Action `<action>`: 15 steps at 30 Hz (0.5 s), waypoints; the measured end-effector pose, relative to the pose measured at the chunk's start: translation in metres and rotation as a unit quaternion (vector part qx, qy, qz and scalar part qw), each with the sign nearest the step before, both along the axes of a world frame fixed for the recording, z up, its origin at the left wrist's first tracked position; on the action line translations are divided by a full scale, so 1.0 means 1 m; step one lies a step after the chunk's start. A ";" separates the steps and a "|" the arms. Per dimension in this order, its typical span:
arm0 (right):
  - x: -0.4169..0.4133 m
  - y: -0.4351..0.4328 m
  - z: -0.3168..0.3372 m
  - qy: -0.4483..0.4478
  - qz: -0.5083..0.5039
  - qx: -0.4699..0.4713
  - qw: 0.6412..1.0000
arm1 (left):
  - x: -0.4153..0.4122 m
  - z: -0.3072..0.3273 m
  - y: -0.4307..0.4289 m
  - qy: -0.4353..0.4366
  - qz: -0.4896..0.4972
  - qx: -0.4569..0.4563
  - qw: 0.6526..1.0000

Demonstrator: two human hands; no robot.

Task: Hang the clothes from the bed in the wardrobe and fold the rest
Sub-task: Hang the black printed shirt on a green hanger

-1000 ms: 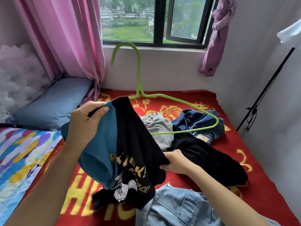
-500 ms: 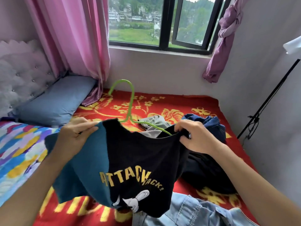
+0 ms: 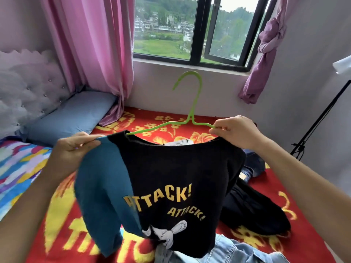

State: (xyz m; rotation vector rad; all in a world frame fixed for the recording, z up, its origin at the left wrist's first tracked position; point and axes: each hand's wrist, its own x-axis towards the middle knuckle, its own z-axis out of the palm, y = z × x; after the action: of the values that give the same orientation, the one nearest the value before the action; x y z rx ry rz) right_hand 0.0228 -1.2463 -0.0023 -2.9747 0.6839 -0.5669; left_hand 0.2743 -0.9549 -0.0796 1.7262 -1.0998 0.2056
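Observation:
A black and teal T-shirt (image 3: 171,177) with yellow "ATTACK!" lettering hangs spread out in front of me above the bed. A green wire hanger (image 3: 191,109) sits in its neck opening, hook upright. My left hand (image 3: 76,150) pinches the teal shoulder. My right hand (image 3: 237,133) grips the black shoulder together with the hanger's right arm. The hanger's left arm disappears under the collar.
The bed has a red flowered blanket (image 3: 266,234). On it lie a black garment (image 3: 250,209), dark jeans (image 3: 252,166), a grey item (image 3: 180,142) behind the shirt, and a light denim piece (image 3: 237,251) in front. A blue pillow (image 3: 72,116), a black stand (image 3: 319,118) at right.
The shirt was lifted and spread wide. My right hand moved from the shirt's lower edge up to its right shoulder. The hanger now stands upright in the neck.

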 end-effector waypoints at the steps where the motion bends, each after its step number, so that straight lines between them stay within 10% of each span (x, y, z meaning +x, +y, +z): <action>1: -0.001 -0.003 0.000 -0.017 0.000 -0.004 1.000 | 0.005 0.003 0.004 0.011 0.007 0.003 1.000; 9: 0.024 0.021 0.033 -0.231 0.084 -0.024 0.969 | 0.004 0.037 -0.006 0.015 -0.026 0.073 0.997; 15: 0.012 0.001 0.043 -0.298 0.142 0.179 0.927 | 0.011 0.053 -0.008 0.005 0.067 -0.045 0.997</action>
State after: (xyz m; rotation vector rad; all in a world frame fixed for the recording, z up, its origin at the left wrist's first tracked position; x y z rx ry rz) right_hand 0.0348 -1.2454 0.0411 -2.3089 0.2562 -1.1068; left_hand 0.2848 -0.9626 -0.0267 1.7190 -0.9535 0.3263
